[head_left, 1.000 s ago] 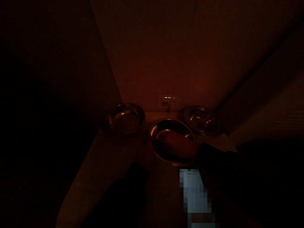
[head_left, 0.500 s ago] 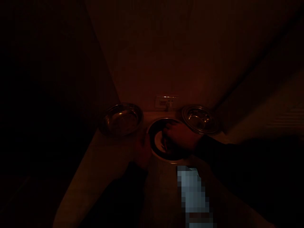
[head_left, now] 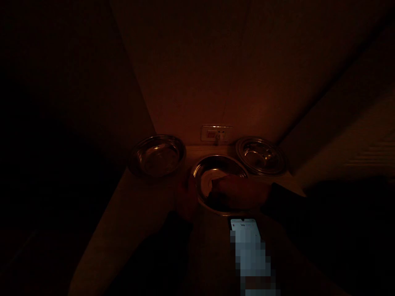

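The light is very dim. A round shallow metal bowl (head_left: 203, 174) rests on the wooden table. My left hand (head_left: 187, 197) is curled against its left rim, holding it. Inside the bowl is my right hand (head_left: 239, 191), reaching over the right rim with its fingers bent down toward the bottom. What those fingers hold, if anything, is lost in shadow. A lit phone (head_left: 247, 226) lies just in front of the bowl, with most of its screen blurred out.
Another metal bowl (head_left: 159, 158) stands at the back left, and a further metal dish (head_left: 261, 156) at the back right. A socket panel with a plug (head_left: 216, 134) is on the wall behind. The wooden table (head_left: 105, 234) has its left edge in view.
My right hand has moved from the far side of the bowl toward its near side, uncovering more of the bowl's inside. My left hand stays at the rim.
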Demonstrator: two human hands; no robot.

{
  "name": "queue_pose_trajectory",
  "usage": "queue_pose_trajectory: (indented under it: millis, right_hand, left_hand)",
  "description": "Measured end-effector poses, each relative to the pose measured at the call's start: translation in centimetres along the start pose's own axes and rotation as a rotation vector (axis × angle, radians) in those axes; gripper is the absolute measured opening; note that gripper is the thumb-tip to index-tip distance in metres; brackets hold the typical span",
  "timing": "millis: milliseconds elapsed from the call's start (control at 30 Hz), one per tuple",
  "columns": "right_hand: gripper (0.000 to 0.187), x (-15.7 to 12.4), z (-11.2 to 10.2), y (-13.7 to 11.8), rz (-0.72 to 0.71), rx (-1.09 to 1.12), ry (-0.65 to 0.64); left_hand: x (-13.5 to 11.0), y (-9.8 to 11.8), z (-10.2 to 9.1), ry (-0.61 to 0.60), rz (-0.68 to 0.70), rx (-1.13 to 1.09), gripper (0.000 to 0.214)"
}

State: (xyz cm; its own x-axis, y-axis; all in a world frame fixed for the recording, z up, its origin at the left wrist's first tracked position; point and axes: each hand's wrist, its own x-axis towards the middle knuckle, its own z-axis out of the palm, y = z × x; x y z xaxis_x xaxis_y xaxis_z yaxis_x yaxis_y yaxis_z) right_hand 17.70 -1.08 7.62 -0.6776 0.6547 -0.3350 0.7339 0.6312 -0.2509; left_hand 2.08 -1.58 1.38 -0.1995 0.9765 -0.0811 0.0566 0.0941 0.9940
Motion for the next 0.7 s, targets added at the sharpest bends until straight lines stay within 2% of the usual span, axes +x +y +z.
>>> queue_pose_trajectory:
  millis: [167,433,533,700]
  right_hand:
    - [0.021,1.6,1.5,0.1,0.075,0.024,0.153]
    - [0.026,3.9,1.2,2.0,0.196,-0.063,0.304]
    - [0.025,3.8,1.3,1.7,0.195,-0.069,0.304]
    - [0.024,3.0,1.2,-0.1,0.068,-0.036,0.209]
  left_hand:
    - [0.2,-0.4,-0.2,-0.023,0.029,0.020,0.034]
    - [0.3,-0.2,-0.2,-0.044,0.029,0.018,0.035]
    - [0.1,0.0,0.0,-0.013,0.025,0.009,0.033]
    - [0.1,-0.2,0.1,0.005,0.044,0.001,0.033]
